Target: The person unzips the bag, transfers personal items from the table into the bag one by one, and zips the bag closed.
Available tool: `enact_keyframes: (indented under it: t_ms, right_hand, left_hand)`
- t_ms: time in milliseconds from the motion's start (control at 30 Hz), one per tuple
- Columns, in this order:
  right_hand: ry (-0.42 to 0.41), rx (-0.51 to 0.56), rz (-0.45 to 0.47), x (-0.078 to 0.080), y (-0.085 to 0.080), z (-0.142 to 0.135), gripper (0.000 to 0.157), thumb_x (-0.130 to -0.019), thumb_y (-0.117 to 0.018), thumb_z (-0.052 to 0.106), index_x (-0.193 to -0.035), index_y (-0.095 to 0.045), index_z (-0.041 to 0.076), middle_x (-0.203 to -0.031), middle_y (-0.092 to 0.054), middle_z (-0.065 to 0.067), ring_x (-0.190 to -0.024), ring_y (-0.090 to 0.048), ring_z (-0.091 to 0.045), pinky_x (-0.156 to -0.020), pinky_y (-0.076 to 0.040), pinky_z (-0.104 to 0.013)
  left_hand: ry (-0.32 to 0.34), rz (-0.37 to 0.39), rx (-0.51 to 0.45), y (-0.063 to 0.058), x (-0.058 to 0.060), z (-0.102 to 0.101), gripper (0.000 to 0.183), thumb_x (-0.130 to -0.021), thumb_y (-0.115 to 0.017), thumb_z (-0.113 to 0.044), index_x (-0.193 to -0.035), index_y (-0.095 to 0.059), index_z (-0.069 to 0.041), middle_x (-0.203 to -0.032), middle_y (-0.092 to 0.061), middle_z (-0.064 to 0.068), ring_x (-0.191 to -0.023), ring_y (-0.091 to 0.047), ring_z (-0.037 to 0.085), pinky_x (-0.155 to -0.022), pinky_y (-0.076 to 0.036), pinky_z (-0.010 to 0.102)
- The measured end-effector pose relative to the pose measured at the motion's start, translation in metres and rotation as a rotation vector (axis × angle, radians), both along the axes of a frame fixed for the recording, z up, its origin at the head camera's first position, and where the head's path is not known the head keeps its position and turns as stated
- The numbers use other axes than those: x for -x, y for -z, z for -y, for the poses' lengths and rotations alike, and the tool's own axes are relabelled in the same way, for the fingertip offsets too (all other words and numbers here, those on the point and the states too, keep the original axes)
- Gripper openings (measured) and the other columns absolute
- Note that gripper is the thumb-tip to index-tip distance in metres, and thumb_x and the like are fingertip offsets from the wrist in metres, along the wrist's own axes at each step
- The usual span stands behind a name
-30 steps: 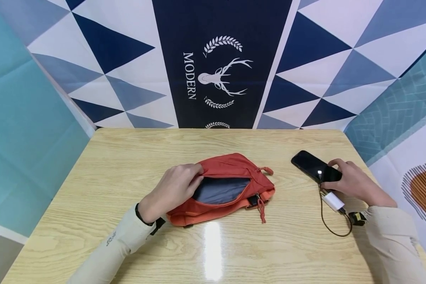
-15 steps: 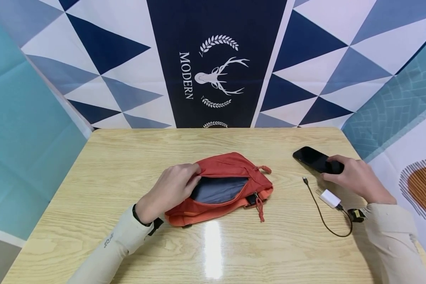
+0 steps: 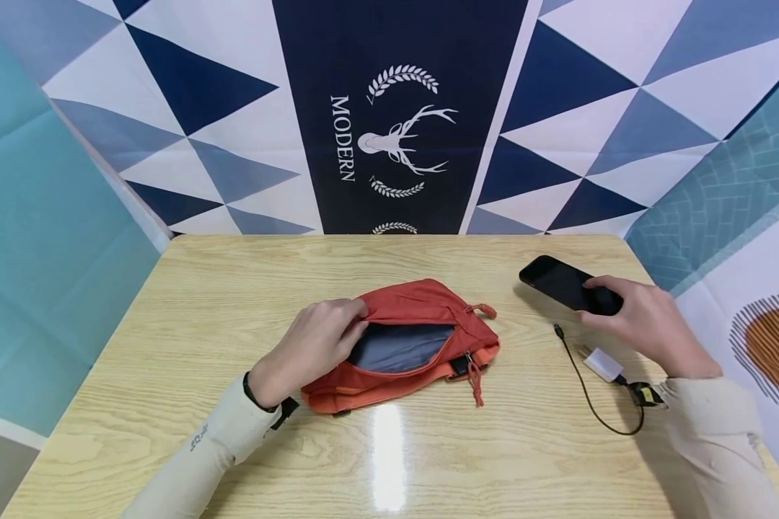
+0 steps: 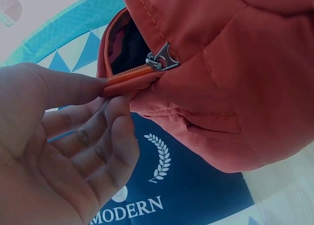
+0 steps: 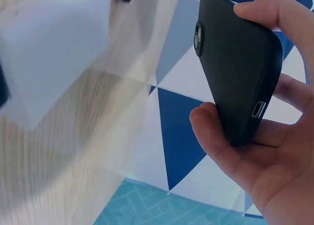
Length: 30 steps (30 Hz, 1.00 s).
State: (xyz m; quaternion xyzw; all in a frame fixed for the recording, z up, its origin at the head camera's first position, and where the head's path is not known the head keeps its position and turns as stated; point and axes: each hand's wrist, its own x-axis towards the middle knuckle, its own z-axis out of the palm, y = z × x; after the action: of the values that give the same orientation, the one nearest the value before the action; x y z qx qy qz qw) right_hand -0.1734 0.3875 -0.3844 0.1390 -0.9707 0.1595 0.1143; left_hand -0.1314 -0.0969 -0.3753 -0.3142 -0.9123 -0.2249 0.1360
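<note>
A red waist bag (image 3: 415, 299) lies mid-table with its zip pocket gaping and a grey lining (image 3: 402, 346) showing. My left hand (image 3: 314, 346) pinches the pocket's edge at the bag's left end; in the left wrist view, thumb and fingers nip the orange-zipped rim (image 4: 130, 78) near a metal zip slider (image 4: 162, 59). On the right, my right hand (image 3: 645, 321) grips a black smartphone (image 3: 561, 281) by its near end, tilted up over the table. The right wrist view shows the phone's dark back (image 5: 240, 63), camera lenses and charging port between thumb and fingers.
Below the phone, a white charger plug (image 3: 602, 364) lies on the wooden table (image 3: 467, 461) with a short black cable (image 3: 587, 400) curving from it. Red zip cords (image 3: 476, 382) trail from the bag. A patterned cloth (image 3: 389, 86) hangs behind the table.
The cable has come away from the phone and lies beside the plug. My right hand has lifted the phone and shifted it slightly left. The left hand keeps its grip on the bag.
</note>
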Motion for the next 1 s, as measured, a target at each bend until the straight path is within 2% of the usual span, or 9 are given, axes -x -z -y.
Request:
enact_keyframes:
  t_ms: [300, 533, 833, 1000]
  right_hand:
    - [-0.047, -0.01, -0.066, -0.004, 0.003, 0.016, 0.045, -0.075, -0.085, 0.028, -0.113, -0.071, 0.009, -0.107, -0.071, -0.02, -0.088, -0.065, -0.04, -0.072, -0.046, -0.054]
    - [-0.065, 0.027, -0.071, -0.011, -0.008, 0.034, 0.048, -0.075, -0.086, 0.03, -0.116, -0.07, 0.012, -0.113, -0.07, -0.016, -0.097, -0.065, -0.039, -0.076, -0.047, -0.055]
    - [-0.121, 0.025, -0.127, -0.02, -0.021, 0.053, 0.047, -0.072, -0.087, 0.028, -0.114, -0.071, 0.015, -0.111, -0.072, -0.01, -0.098, -0.066, -0.035, -0.076, -0.047, -0.053]
    - [-0.167, 0.044, -0.162, -0.03, -0.027, 0.067, 0.047, -0.07, -0.088, 0.029, -0.114, -0.071, 0.021, -0.112, -0.071, -0.005, -0.097, -0.067, -0.029, -0.075, -0.048, -0.049]
  left_hand:
    - [0.006, -0.019, 0.002, 0.002, 0.001, -0.002, 0.005, -0.093, -0.066, -0.008, -0.091, -0.065, -0.012, -0.08, -0.064, -0.004, -0.068, -0.057, 0.009, -0.059, -0.049, 0.028]
    - [0.006, -0.016, 0.001, 0.001, 0.001, 0.0, 0.005, -0.093, -0.066, -0.008, -0.091, -0.064, -0.012, -0.079, -0.063, -0.005, -0.068, -0.057, 0.008, -0.059, -0.048, 0.027]
    - [0.0, -0.006, 0.0, 0.002, -0.001, -0.001, 0.005, -0.094, -0.065, -0.009, -0.091, -0.064, -0.012, -0.079, -0.063, -0.005, -0.068, -0.057, 0.008, -0.06, -0.049, 0.027]
    - [-0.005, -0.005, 0.001, 0.003, 0.0, -0.001, 0.004, -0.094, -0.066, -0.01, -0.091, -0.064, -0.013, -0.08, -0.064, -0.005, -0.069, -0.058, 0.007, -0.06, -0.049, 0.027]
